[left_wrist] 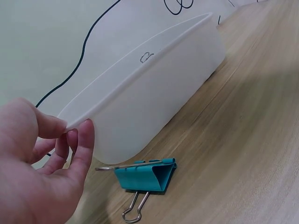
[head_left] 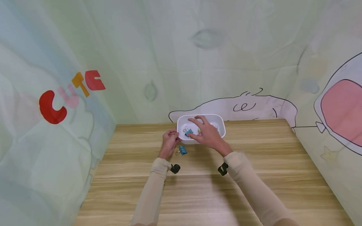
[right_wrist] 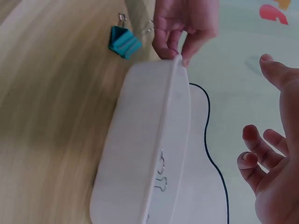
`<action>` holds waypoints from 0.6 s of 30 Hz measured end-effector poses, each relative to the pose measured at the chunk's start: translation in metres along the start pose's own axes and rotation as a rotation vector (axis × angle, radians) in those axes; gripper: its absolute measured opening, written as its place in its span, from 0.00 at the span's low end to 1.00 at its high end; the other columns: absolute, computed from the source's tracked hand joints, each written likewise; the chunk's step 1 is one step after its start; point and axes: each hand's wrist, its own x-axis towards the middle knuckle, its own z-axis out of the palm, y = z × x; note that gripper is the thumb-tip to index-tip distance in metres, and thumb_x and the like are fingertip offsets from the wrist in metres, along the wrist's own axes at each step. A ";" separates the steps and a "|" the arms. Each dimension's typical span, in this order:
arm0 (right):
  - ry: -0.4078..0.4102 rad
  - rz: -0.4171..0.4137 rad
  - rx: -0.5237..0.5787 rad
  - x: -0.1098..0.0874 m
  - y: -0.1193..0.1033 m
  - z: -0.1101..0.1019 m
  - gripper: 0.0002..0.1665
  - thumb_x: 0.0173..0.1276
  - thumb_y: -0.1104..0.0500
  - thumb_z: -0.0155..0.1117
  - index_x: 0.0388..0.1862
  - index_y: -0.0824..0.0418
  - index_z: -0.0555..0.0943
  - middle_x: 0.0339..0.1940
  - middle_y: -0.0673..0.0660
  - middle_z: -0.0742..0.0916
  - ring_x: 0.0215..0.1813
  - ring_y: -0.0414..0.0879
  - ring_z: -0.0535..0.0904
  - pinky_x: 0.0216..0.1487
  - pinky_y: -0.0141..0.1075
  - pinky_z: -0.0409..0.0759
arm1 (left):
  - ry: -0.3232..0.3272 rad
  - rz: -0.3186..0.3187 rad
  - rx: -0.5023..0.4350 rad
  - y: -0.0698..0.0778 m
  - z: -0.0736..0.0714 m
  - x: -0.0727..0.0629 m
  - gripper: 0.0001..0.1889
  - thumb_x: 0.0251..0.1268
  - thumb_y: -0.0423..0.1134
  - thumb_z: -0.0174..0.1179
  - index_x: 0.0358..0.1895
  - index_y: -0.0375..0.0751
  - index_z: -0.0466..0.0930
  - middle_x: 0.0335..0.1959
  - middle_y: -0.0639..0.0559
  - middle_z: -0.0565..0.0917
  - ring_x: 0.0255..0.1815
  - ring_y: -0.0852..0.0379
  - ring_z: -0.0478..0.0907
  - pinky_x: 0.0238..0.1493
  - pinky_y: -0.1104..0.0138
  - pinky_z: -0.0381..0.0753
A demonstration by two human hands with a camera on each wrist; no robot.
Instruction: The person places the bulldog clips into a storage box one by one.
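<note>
A white plastic tub (head_left: 192,142) stands near the back edge of the table. My left hand (head_left: 168,143) pinches its left rim between thumb and fingers, plainly seen in the left wrist view. Over the tub hovers my right hand (head_left: 209,135), its fingers spread and nothing held in them. One teal binder clip (head_left: 188,132) lies inside the tub, by the right thumb. Wire handles (right_wrist: 162,183) of other clips show above the rim; the rest of the contents is hidden by the hand and wall. Another teal binder clip (left_wrist: 142,178) lies on the table just in front of the tub, near the left hand.
The wood-grain table (head_left: 198,194) runs toward me from a printed curtain (head_left: 175,62), which hangs close behind the tub and along both sides. Dark wrist devices (head_left: 175,169) sit at both sleeve cuffs.
</note>
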 end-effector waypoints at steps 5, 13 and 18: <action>-0.024 -0.061 -0.022 -0.011 -0.003 0.021 0.38 0.68 0.42 0.74 0.73 0.51 0.76 0.67 0.59 0.76 0.39 0.50 0.84 0.37 0.44 0.86 | -0.004 0.017 -0.009 -0.001 0.000 0.000 0.17 0.75 0.24 0.54 0.62 0.18 0.69 0.52 0.26 0.77 0.37 0.52 0.81 0.35 0.71 0.86; -0.114 -0.071 -0.031 -0.032 -0.001 0.057 0.36 0.68 0.41 0.74 0.71 0.53 0.78 0.63 0.60 0.80 0.49 0.54 0.84 0.46 0.50 0.88 | -0.010 0.030 -0.020 0.000 0.000 -0.002 0.18 0.74 0.22 0.53 0.62 0.16 0.68 0.51 0.26 0.77 0.34 0.54 0.80 0.34 0.72 0.85; -0.160 -0.050 -0.012 -0.040 0.004 0.077 0.36 0.68 0.42 0.74 0.71 0.54 0.77 0.63 0.62 0.82 0.57 0.57 0.82 0.54 0.52 0.86 | -0.011 0.013 -0.009 0.000 -0.001 -0.001 0.18 0.76 0.24 0.53 0.64 0.17 0.68 0.54 0.26 0.76 0.39 0.51 0.80 0.36 0.73 0.84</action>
